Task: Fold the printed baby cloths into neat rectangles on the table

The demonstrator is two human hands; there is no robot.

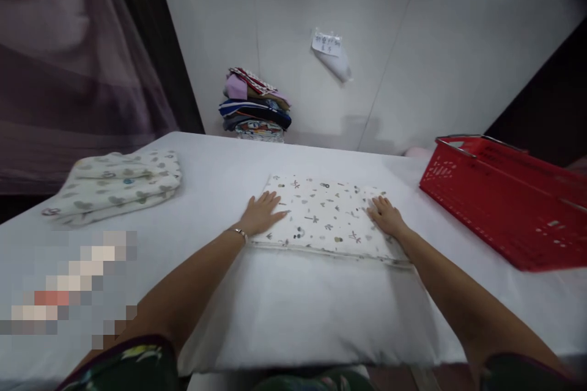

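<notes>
At the near edge of the table (215, 159), a white cushion-like pad (298, 317) is seen, overhanging slightly toward the person. Both forearms are stretched across it. A thin bracelet (240, 233) is worn at the left wrist.

Just beyond the pad, near the middle of the table, a folded printed cloth (325, 220) is laid flat; it is white with small scattered motifs. Its near edge touches or overlaps the pad's far side. The left hand (262, 212) is pressed on the cloth's left end and the right hand (386, 215) on its right end. On both hands the fingers are opened and laid flat, palms down, with nothing gripped.

Bare white surface is left to the left of the cloth and beyond it toward the far edge. Toward the left edge, well apart from the hands, a stack of folded spotted cloths (120, 184) is placed. At the right edge a red plastic basket (504, 201) is set at an angle, near the right hand but not touching it; a small pale tag is visible on its side, too small to be read.

At the far edge, against the wall, a pile of coloured fabrics (254, 104) is stacked. Higher on the wall a paper note (326, 44) is fixed; handwriting is seen on it but cannot be read.
</notes>
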